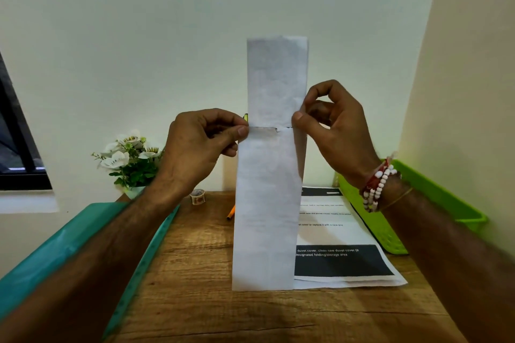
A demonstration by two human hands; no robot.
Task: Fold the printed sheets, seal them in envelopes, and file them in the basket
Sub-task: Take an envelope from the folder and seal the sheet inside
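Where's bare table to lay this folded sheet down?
Bare wood lies near you, between the teal folder and the printed sheets. The right side is crowded by those sheets and the green basket; tape roll and pencil sit farther back.

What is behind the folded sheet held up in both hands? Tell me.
Behind the folded sheet, printed sheets lie on the table, their left part covered. An orange pencil pokes out at its left edge; the rest is hidden.

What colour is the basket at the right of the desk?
Bright lime green. The basket has a perforated wall and shows best in the head view.
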